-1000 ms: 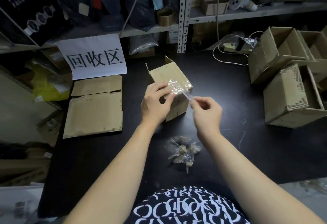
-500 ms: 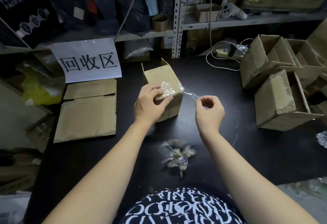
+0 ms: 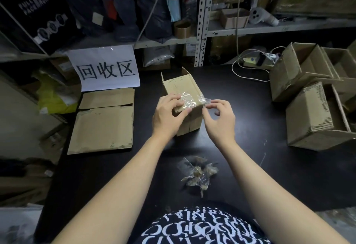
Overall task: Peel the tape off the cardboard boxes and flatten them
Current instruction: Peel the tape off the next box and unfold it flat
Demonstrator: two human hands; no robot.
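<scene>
A small cardboard box (image 3: 180, 85) lies on its side in the middle of the black table (image 3: 240, 108), its open end facing away. Clear tape (image 3: 189, 100) covers the box's near top edge. My left hand (image 3: 167, 116) grips the near left corner of the box, thumb along the front edge. My right hand (image 3: 219, 120) is at the box's right corner and pinches the loose crumpled end of the tape (image 3: 207, 101) between fingertips. A wad of peeled tape scraps (image 3: 199, 173) lies on the table in front of me.
Flattened cardboard (image 3: 104, 122) lies at the left under a white paper sign (image 3: 106, 68). Several open boxes (image 3: 312, 112) are piled at the right edge. A white cable and power strip (image 3: 254, 62) sit at the back. Cluttered metal shelving (image 3: 202, 22) stands behind.
My right hand has come back left to the box's corner, so the stretched strip of tape is now short and bunched. My left hand stays on the box.
</scene>
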